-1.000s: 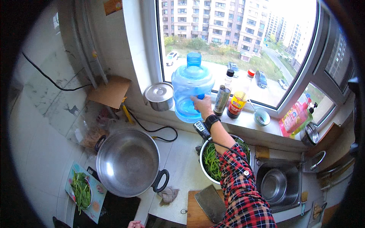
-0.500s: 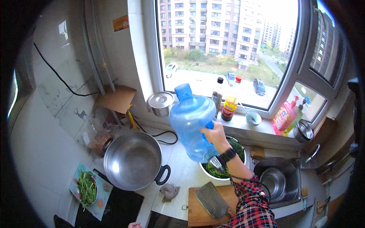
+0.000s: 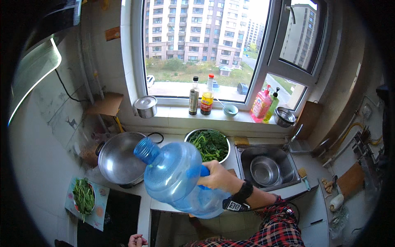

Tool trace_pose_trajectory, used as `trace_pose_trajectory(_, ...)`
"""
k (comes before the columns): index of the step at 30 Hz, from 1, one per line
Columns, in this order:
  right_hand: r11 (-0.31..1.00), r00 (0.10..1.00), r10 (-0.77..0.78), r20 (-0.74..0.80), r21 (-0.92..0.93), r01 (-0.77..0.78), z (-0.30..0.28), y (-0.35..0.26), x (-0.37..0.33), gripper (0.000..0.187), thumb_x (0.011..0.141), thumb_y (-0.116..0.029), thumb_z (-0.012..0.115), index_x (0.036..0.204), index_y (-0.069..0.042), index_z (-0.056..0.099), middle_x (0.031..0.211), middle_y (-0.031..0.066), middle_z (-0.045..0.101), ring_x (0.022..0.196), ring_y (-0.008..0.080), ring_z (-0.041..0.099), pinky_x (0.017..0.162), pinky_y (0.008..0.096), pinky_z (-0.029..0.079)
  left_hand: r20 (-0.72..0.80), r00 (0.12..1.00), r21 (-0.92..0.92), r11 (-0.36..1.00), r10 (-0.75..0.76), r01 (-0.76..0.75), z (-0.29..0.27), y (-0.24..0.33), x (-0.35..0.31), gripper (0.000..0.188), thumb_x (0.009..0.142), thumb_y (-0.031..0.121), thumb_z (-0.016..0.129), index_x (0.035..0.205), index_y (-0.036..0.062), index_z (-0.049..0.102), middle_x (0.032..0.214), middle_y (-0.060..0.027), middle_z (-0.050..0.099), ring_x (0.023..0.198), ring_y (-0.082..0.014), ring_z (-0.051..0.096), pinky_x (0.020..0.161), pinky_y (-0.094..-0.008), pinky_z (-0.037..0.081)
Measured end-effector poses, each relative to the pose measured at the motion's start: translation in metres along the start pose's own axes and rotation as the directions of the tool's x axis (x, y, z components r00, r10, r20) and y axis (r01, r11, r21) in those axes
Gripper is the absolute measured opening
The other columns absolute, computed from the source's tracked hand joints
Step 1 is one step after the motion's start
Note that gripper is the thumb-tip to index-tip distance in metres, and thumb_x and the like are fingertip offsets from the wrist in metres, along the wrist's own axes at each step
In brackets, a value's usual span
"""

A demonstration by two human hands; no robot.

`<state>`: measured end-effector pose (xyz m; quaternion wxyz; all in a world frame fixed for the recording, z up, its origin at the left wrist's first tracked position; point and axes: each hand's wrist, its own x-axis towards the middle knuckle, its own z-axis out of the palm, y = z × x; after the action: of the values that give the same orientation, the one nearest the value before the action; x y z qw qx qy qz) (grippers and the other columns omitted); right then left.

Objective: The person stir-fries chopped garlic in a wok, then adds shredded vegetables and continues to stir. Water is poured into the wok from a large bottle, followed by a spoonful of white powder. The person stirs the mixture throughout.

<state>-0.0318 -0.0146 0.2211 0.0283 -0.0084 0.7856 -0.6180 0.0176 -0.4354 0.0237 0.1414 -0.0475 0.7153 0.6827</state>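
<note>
My right hand (image 3: pixel 222 177) is wrapped round the handle of a large clear-blue water jug (image 3: pixel 173 171). The jug is tilted, its uncapped neck pointing up and to the left, and no water shows inside. Behind its neck, a wide steel pot (image 3: pixel 119 162) with black handles stands on the counter. Low in the picture, my left hand (image 3: pixel 137 240) shows only in part, its fingers curled with nothing visible in them. Beyond the jug is a white basin (image 3: pixel 227 144) full of leafy greens (image 3: pixel 210 144).
At right is a sink (image 3: pixel 294 175) with a steel bowl (image 3: pixel 265 171) inside. Bottles (image 3: pixel 206 101), a lidded pot (image 3: pixel 146 107) and a small bowl (image 3: pixel 230 110) line the sill. Greens on a plate (image 3: pixel 84 199) sit left of a black cooktop (image 3: pixel 123 214).
The jug in my right hand has come lower and nearer to me, its neck swinging left toward the steel pot. The view has shifted, and more of my left hand shows.
</note>
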Motion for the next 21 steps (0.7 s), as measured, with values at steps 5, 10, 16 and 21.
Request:
trace_pose_trajectory(5,0.994,0.986,-0.039,0.160,-0.097,0.055,0.048,0.005,-0.023,0.026,0.084,-0.017,0.074,0.101,0.002,0.068,0.073,0.0004,0.065,0.067,0.0061,0.057,0.063,0.0266,0.048,-0.024,0.999,-0.026,0.999,0.032,-0.032,-0.010,-0.002,-0.030,0.022,0.099,0.018,0.056,0.114,0.0023,0.061,0.087,-0.0036,0.061,0.079,-0.0115,0.059,0.076,-0.0276,0.052)
trace_pose_trajectory(10,0.988,0.967,-0.089,0.238,-0.102,0.116,0.077,0.026,-0.027,0.029,0.084,-0.022,0.074,0.099,0.002,0.068,0.075,0.0054,0.067,0.067,0.0079,0.057,0.066,0.0295,0.049,-0.093,0.995,-0.014,0.999,0.048,-0.049,-0.010,-0.008,-0.055,0.024,0.099,0.020,0.057,0.115,0.0024,0.062,0.087,-0.0032,0.062,0.079,-0.0108,0.058,0.074,-0.0263,0.050)
trace_pose_trajectory(16,0.973,0.932,-0.130,0.339,-0.134,0.185,0.083,0.046,-0.025,0.036,0.082,-0.029,0.075,0.099,0.001,0.068,0.076,0.0127,0.066,0.069,0.0145,0.061,0.067,0.0332,0.050,-0.210,0.978,-0.047,0.999,-0.002,-0.008,0.010,0.007,-0.091,0.023,0.099,0.020,0.057,0.114,0.0031,0.062,0.086,-0.0019,0.061,0.077,-0.0100,0.057,0.071,-0.0258,0.049)
trace_pose_trajectory(21,0.942,0.829,-0.264,0.493,-0.053,0.332,0.105,0.057,-0.011,0.036,0.081,-0.030,0.075,0.101,-0.001,0.067,0.074,0.0152,0.064,0.067,0.0209,0.061,0.065,0.0357,0.048,-0.346,0.937,-0.002,0.999,0.046,-0.050,0.027,0.014,-0.124,0.020,0.099,0.017,0.056,0.113,0.0043,0.062,0.083,-0.0009,0.059,0.074,-0.0102,0.055,0.070,-0.0249,0.046)
